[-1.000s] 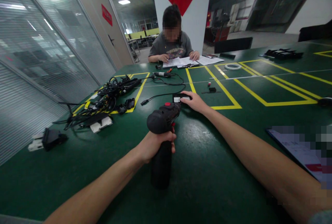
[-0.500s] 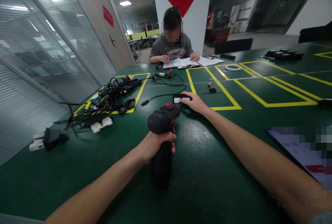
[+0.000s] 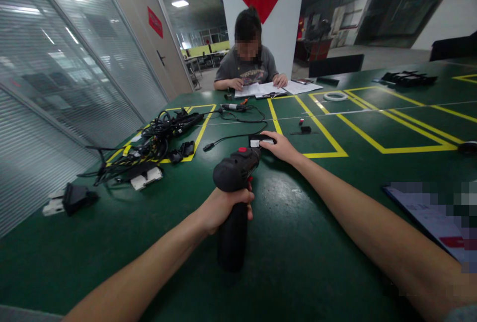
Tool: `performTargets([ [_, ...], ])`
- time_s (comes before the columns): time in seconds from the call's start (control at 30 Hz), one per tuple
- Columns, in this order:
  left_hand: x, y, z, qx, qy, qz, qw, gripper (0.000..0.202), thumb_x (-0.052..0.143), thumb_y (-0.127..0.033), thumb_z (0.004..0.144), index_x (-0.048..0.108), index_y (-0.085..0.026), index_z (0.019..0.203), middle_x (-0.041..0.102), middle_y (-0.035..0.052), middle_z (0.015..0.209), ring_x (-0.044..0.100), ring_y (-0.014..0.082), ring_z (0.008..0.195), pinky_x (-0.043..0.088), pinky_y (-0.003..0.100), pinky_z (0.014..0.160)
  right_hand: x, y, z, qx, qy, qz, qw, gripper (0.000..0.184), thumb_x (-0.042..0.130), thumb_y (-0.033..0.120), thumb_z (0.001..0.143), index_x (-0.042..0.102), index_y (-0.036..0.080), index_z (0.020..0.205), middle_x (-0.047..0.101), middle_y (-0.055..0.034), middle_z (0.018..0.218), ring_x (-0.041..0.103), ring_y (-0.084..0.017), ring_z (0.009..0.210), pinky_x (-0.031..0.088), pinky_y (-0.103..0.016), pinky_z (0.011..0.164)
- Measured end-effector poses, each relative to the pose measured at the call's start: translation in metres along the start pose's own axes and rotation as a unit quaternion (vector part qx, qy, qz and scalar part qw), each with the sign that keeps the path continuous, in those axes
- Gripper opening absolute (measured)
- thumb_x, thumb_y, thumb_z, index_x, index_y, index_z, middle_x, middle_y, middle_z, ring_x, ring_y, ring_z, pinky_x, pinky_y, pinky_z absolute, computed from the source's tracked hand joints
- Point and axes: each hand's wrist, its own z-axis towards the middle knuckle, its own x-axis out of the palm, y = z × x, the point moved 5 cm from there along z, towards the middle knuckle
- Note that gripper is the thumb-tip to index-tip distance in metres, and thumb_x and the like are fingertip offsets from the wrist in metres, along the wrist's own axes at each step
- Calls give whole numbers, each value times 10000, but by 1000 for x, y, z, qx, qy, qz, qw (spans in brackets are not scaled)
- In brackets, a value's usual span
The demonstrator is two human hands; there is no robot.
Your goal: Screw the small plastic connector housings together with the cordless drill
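Note:
My left hand (image 3: 227,210) is wrapped round the grip of a black cordless drill (image 3: 233,175) with a red switch on top. The drill's front end points away from me and reaches the near side of a small black-and-white part (image 3: 256,141). My right hand (image 3: 278,147) grips that part at its right end, fingers over the top and thumb on the near side. Whether the drill's bit touches the part is hidden behind the drill's body. A cable with a black plug (image 3: 208,147) lies just left of the part.
Tangled black cables (image 3: 164,133) lie at the left, with black-and-white parts (image 3: 147,177) nearby. Across the table (image 3: 298,242) a person (image 3: 248,63) leans over papers (image 3: 261,89). A tape roll (image 3: 335,96) and a small black piece (image 3: 306,129) lie beyond my right hand. A clipboard (image 3: 421,212) lies at right.

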Motion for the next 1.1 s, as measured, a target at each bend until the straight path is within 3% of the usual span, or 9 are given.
performTargets([
  [0.9,-7,7,5,-7,18,-22,1000,280,693,-280,668,538,-163,870,591,-27,595,586,121,498,429,245,546,-4,13,-4,-16,-4,-17,1000,419,666,380,847,692,201,1225,706,-81,1142,657,-263,1005,497,-383,923],
  [1.1,-7,8,5,-17,19,-24,999,276,700,-285,670,545,-158,859,600,-16,593,590,121,497,420,241,542,-4,14,-4,-10,-5,-18,1000,407,669,382,848,692,222,1221,699,-73,1184,652,-264,1050,483,-399,978],
])
